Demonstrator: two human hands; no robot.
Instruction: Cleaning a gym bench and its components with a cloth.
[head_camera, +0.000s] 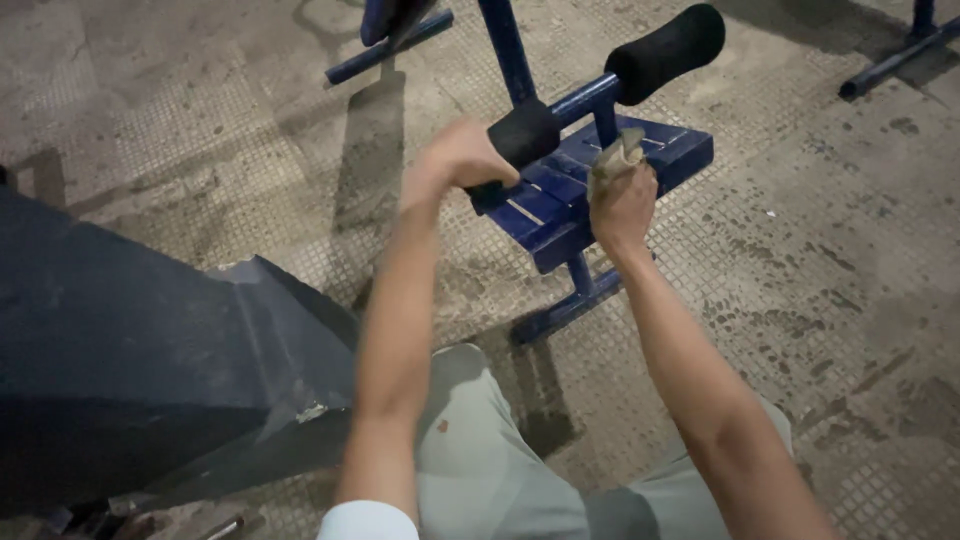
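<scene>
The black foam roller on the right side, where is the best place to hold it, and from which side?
Grip the right foam roller around its middle, coming from above. It is a free, round padded cylinder, so a hand wraps it easily, as the left hand does on the left foam roller. The right hand holds a cloth.

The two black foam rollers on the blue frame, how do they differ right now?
The near foam roller is gripped by the left hand and partly covered; the far foam roller is bare and fully visible. The right hand, holding a tan cloth, is below them. Both are black, on the same blue bar.
</scene>
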